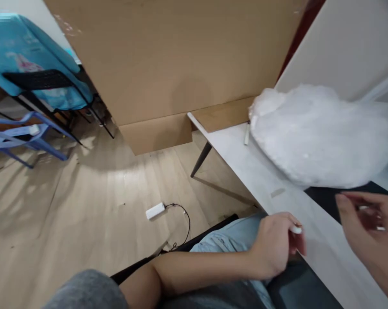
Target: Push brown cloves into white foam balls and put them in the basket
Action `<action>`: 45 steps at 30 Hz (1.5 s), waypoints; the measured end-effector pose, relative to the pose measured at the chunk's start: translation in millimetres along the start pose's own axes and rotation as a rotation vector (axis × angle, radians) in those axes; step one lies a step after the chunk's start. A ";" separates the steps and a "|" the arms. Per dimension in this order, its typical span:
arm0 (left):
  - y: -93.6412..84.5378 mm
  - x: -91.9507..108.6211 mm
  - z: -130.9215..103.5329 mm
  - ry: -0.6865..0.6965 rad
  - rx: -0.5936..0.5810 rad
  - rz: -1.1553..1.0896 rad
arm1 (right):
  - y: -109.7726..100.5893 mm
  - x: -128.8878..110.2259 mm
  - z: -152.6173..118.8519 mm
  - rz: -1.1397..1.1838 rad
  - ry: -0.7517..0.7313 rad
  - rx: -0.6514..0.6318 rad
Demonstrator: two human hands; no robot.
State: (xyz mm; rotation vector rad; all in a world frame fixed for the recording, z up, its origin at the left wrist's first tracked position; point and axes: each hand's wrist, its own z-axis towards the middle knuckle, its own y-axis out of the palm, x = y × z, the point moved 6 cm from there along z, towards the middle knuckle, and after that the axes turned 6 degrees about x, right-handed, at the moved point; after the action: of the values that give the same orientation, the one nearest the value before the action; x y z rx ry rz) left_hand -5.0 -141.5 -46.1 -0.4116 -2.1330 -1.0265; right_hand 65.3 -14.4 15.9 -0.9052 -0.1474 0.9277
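Observation:
My left hand point(272, 246) is closed at the table's near edge, with the end of a small white object point(296, 229) showing between its fingers; the rest is hidden. Farther right, my right hand point(367, 227) is curled over the table, thumb and fingers drawn together. Something small and shiny shows within it, too blurred to name. Just beyond this hand lies a flat black item point(329, 199), partly under a large, puffy, white plastic-looking bundle point(325, 137). The white table point(229, 143) runs beneath both hands.
A tall cardboard sheet point(168, 60) stands ahead, a folded flap at its base. A slim white stick-like item point(247, 134) lies by the bundle. On the floor is a white power strip point(155, 211) with a black cord. A blue plastic chair point(36, 133) stands left.

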 end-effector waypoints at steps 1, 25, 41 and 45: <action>0.7 -1.9 -1.9 -0.016 -0.023 -0.030 | 6.2 -17.4 12.8 -0.018 -0.056 0.025; -10.1 7.5 7.7 0.194 0.018 -0.092 | 98.9 -49.2 64.5 0.107 -0.106 -0.158; -18.7 114.2 62.9 0.785 0.056 0.731 | 78.4 -19.0 61.5 0.381 0.230 0.244; -6.3 122.6 81.5 0.862 0.044 0.889 | 89.0 -21.5 65.5 0.409 0.249 0.148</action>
State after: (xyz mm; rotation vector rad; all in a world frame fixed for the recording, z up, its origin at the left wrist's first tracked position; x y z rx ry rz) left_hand -131.2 -85.2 5.1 -0.6578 -1.0090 -0.4751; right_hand -34.9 33.8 -1.9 -0.9210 0.3274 1.1752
